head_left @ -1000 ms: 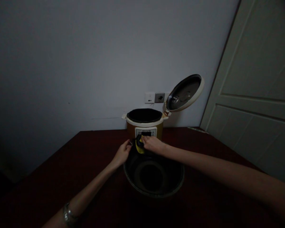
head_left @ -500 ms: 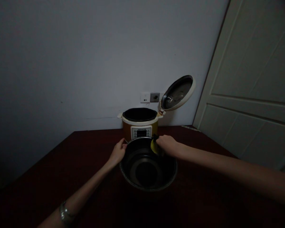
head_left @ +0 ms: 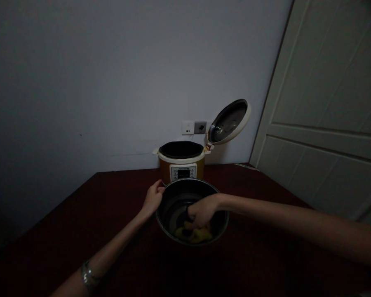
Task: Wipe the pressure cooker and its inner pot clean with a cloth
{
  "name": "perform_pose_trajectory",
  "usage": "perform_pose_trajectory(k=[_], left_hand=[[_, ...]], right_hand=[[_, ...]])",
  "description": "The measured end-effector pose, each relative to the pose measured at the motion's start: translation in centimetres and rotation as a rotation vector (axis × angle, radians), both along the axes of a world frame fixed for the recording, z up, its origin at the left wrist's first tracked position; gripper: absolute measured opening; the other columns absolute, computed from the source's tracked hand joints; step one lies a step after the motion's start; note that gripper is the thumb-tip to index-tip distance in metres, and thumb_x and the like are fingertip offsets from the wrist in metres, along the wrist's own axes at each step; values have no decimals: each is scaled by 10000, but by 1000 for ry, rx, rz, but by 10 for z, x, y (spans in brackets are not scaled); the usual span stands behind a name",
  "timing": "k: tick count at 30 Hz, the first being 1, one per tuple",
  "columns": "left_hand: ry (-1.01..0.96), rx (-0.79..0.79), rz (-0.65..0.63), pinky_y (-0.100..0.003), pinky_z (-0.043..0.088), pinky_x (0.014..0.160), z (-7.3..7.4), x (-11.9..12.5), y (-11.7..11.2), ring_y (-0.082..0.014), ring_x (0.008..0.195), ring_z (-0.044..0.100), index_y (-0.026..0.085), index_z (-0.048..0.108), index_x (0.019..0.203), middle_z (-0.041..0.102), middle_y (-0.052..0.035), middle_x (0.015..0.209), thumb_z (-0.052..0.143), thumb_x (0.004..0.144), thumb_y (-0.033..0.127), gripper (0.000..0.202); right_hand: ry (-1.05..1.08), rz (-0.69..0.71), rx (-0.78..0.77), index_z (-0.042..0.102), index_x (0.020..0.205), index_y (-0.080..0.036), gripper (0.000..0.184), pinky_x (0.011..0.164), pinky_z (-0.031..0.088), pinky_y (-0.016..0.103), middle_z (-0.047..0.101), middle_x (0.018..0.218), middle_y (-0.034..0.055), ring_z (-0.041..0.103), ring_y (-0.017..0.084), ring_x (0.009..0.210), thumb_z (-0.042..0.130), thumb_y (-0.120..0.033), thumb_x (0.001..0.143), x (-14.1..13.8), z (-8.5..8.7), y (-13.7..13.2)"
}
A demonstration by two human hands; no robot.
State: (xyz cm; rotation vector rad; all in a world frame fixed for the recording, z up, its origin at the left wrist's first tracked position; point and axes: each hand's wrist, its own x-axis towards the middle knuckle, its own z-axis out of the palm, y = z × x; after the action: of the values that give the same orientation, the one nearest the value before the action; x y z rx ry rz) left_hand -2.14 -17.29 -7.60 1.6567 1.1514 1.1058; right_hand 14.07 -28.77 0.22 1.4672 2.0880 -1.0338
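Observation:
A dark metal inner pot (head_left: 173, 206) sits on the dark red table (head_left: 117, 194) in front of me. My left hand (head_left: 153, 199) grips the pot's left rim with curled fingers. Inside the pot, my right hand (head_left: 200, 213) presses a yellow sponge (head_left: 195, 235) against the near bottom, fingers closed on it. Behind the pot stands an orange-and-white rice cooker (head_left: 181, 162) with its lid (head_left: 229, 121) swung open to the right and its cavity empty.
A white wall rises behind the table with a socket plate (head_left: 194, 127) just above the cooker. A pale panelled door (head_left: 324, 111) fills the right side. The room is dim.
My right hand carried the yellow sponge from the pot's far rim down into the pot's near bottom. The left hand kept its grip on the rim.

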Motion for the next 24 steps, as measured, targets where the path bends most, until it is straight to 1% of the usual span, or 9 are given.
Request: perform_pose_trajectory(k=[3, 7, 9, 11, 14, 17, 19, 21, 24], left_hand=[[-1, 13, 1, -278, 452, 694, -5, 1, 4, -183, 707, 613, 7, 515, 1248, 684, -73, 754, 531, 714, 173, 559], [8, -6, -1, -278, 460, 695, -13, 2, 12, -173, 698, 616, 16, 518, 1245, 687, -75, 771, 507, 723, 161, 541], [-2, -28, -12, -287, 469, 717, -14, 2, 13, -182, 740, 631, 9, 508, 1251, 696, -106, 844, 495, 734, 162, 539], [-10, -47, -29, -295, 477, 734, -13, 1, 12, -195, 786, 643, 5, 496, 1260, 698, -129, 900, 491, 743, 169, 542], [-12, -57, -42, -305, 481, 771, -9, 0, 8, -214, 858, 652, 12, 495, 1261, 702, -141, 946, 504, 746, 188, 545], [17, -53, -49, -307, 469, 832, -4, -1, 3, -221, 938, 645, 14, 503, 1250, 693, -156, 1011, 501, 754, 204, 531], [61, -39, -71, -308, 455, 873, -2, -2, 2, -222, 1010, 623, 27, 507, 1247, 668, -163, 1088, 482, 775, 224, 512], [125, -11, -94, -320, 431, 921, -1, -4, 3, -227, 1093, 581, 50, 523, 1234, 623, -165, 1184, 457, 799, 251, 484], [202, 19, -106, -342, 388, 982, 0, -5, 4, -235, 1165, 529, 60, 537, 1218, 565, -169, 1267, 433, 819, 283, 469]], right_hand=[[315, -265, 43, 493, 552, -140, 284, 445, 365, 165, 434, 466, -72, 386, 43, 390, 461, -187, 830, -16, -22, 4], [636, -606, 143, 504, 603, -138, 258, 467, 376, 155, 488, 527, -60, 411, 41, 426, 440, -142, 852, -40, -35, 5], [701, -605, 170, 522, 638, -131, 218, 493, 397, 148, 517, 565, -54, 438, 40, 455, 444, -97, 838, -41, -35, 7], [744, -450, 147, 570, 727, -122, 148, 528, 417, 140, 572, 645, -44, 490, 45, 520, 466, -55, 807, -31, -31, 6], [650, -103, 33, 629, 853, -121, 114, 579, 439, 139, 640, 772, -21, 558, 71, 648, 550, -97, 774, 2, -12, -6], [424, 12, 63, 663, 838, -118, 168, 551, 434, 157, 654, 767, -5, 570, 96, 646, 606, -262, 773, 47, 19, -29], [314, -43, 245, 675, 822, -119, 280, 567, 444, 187, 663, 775, 12, 586, 130, 675, 634, -386, 749, 83, 38, -45], [270, -203, 417, 674, 858, -127, 379, 642, 472, 224, 674, 859, 38, 608, 176, 769, 631, -481, 729, 124, 47, -58], [204, -526, 639, 644, 950, -130, 487, 738, 488, 280, 663, 998, 87, 610, 234, 891, 588, -558, 723, 186, 33, -68]])
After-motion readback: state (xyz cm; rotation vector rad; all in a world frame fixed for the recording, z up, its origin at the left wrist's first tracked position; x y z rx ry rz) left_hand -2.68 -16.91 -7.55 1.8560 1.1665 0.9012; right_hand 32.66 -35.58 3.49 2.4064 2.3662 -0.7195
